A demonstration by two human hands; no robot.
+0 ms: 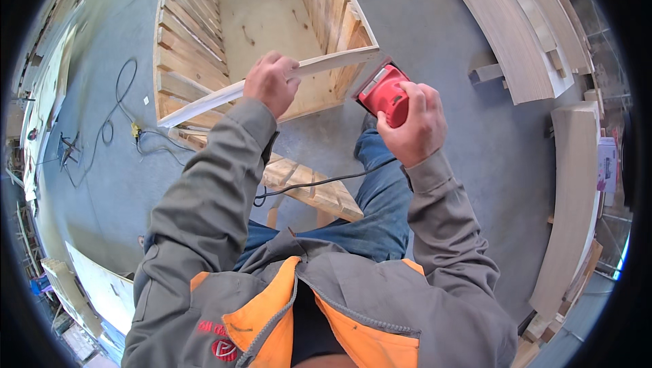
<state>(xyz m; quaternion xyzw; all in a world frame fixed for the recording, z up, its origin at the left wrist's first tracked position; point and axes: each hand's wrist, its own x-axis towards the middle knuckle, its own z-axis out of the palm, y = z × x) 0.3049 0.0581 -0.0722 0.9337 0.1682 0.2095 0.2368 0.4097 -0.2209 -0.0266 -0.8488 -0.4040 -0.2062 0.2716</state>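
Observation:
My right hand is wrapped round a red electric sander. The sander's flat base lies against the right end of a large open wooden crate with slatted sides, close to its near corner. Along the crate's near end runs a pale wooden rail, and my left hand is closed over it about midway. Part of the rail is hidden under the fingers. A black power cord passes over my leg, below the right forearm.
Beneath my arms stands a slatted wooden piece. A dark extension cable with a yellow connector loops over the grey floor at left. Long wooden panels lie at far right, with another curved-looking stack nearer.

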